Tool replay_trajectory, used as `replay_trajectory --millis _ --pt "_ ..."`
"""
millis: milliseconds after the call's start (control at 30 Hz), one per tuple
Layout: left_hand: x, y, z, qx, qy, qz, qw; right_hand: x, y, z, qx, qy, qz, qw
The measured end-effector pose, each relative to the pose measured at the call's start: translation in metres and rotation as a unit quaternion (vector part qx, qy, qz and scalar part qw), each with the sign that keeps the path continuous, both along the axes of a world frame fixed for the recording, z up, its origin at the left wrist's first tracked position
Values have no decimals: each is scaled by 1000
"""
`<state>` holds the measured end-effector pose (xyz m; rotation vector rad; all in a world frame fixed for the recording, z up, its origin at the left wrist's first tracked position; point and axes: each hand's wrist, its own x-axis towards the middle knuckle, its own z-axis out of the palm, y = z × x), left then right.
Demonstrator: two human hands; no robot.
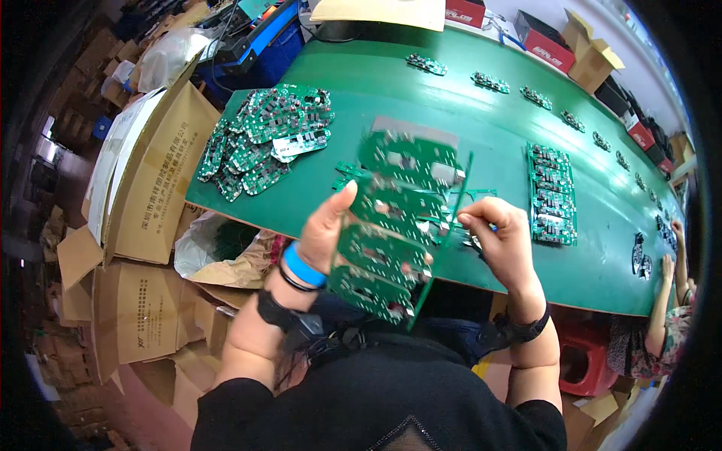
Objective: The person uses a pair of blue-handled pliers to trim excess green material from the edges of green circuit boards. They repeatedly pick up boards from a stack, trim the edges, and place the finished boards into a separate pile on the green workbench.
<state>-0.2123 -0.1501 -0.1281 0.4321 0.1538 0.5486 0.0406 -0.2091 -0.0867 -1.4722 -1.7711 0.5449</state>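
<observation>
A green circuit board panel (386, 246), made of several joined boards, is held up over the table's near edge. My left hand (325, 229) grips it by its left side, thumb upright and the other fingers partly hidden behind it. At the panel's right side runs a thin green edge strip (444, 248), standing at an angle to the boards. My right hand (498, 234) pinches this strip with thumb and forefinger. Beneath the panel, a grey flat pad (414, 129) and loose green strips (347, 174) lie on the table, partly covered.
A heap of separated circuit boards (263, 135) lies left on the green table (361, 71). Stacked panels (553, 195) sit to the right. Several boards form a curved row (490, 81) at the back. Cardboard boxes (162, 173) stand left; a co-worker's hand (668, 267) shows far right.
</observation>
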Motion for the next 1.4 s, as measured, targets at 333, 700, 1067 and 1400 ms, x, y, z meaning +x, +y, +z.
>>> replay_trajectory --millis 333,700,1067,1400 --pt "39 151 114 791 419 104 433 -9 12 -18 -45 -93 54 993" --pt "87 166 56 790 496 85 352 -7 20 -46 18 -188 87 978" --pt "84 157 59 794 479 66 368 6 43 -38 44 -270 55 960" --pt "94 175 50 832 449 59 321 14 52 -43 3 -377 95 921"
